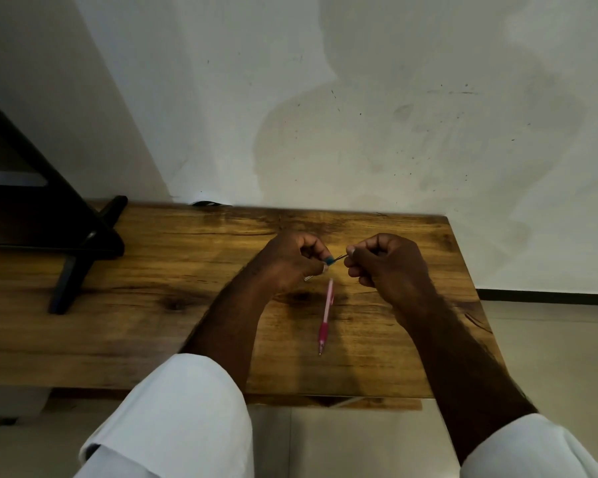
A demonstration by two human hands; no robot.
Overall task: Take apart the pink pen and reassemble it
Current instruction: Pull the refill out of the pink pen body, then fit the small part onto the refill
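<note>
A pink pen (325,315) lies whole on the wooden table (159,305), tip toward me, between my two forearms. Above its far end, my left hand (290,260) is closed around a different pen with a blue end (329,260); a clear bit of that pen pokes out below the hand. My right hand (384,263) pinches a thin dark rod (341,257) that sticks out of the blue end. Neither hand touches the pink pen. White sleeves cover both upper arms.
A black stand (66,243) with splayed feet occupies the table's left side. A white wall rises just behind the table. The table's right edge (477,305) drops to a tiled floor. A dark object (208,203) peeks over the back edge.
</note>
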